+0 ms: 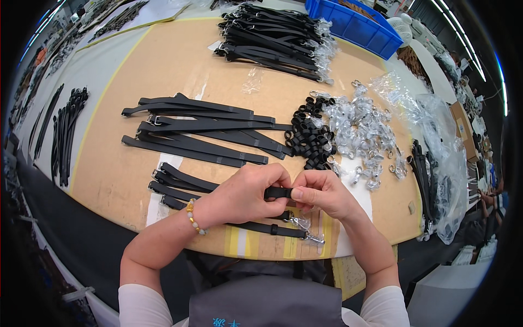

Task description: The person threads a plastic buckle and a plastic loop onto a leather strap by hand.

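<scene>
Both my hands meet above the near part of the table, working on one black strap (pixel 277 192). My left hand (pixel 242 191), with a beaded bracelet at the wrist, has its fingers closed round it. My right hand (pixel 325 194) pinches its end between thumb and fingers; whether a small loop is there too is hidden. Under my left hand, several black straps (pixel 185 176) with metal buckles lie side by side. Just below my hands, a finished-looking strap (pixel 272 229) carries a black loop and ends in a metal snap hook (pixel 314 238) wrapped in clear plastic.
Beyond my hands lie loose black straps (pixel 190 128), a heap of black loops (pixel 310 133) and plastic-wrapped snap hooks (pixel 362 131). A strap bundle (pixel 272 41) and a blue crate (pixel 354 27) stand farther back. More straps (pixel 68 136) lie at left; clear plastic bags (pixel 444 163) hang at right.
</scene>
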### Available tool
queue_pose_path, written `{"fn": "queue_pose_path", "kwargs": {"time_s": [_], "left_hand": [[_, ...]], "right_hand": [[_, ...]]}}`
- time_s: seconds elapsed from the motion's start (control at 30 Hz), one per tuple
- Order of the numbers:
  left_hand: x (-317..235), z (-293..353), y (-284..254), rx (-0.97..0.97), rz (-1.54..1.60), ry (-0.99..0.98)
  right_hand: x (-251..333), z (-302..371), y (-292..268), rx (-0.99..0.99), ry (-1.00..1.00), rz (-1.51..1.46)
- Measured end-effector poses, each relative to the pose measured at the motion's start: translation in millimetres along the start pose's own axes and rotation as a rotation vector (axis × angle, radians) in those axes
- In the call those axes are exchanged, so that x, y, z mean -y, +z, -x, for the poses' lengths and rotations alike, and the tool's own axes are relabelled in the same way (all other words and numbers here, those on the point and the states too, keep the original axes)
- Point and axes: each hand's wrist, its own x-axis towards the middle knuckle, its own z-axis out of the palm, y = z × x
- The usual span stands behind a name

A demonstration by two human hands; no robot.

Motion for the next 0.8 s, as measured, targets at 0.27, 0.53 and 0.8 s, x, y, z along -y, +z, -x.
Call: {"fn": "queue_pose_path", "kwargs": {"time_s": [0.27, 0.53, 0.8], "left_hand": [[1.2, 0.4, 1.8, -0.008, -0.019, 0.007], [2.1, 0.3, 2.2, -0.005, -0.059, 0.016], [-3.4, 0.1, 1.9, 0.002, -0.017, 0.026]], "right_hand": [[-2.3, -1.4, 1.2, -0.008, 0.008, -0.007], [-3.6, -2.9, 1.2, -0.014, 0.014, -0.007], [-18.8, -3.9, 7.9, -0.051, -0.145, 0.043]]}}
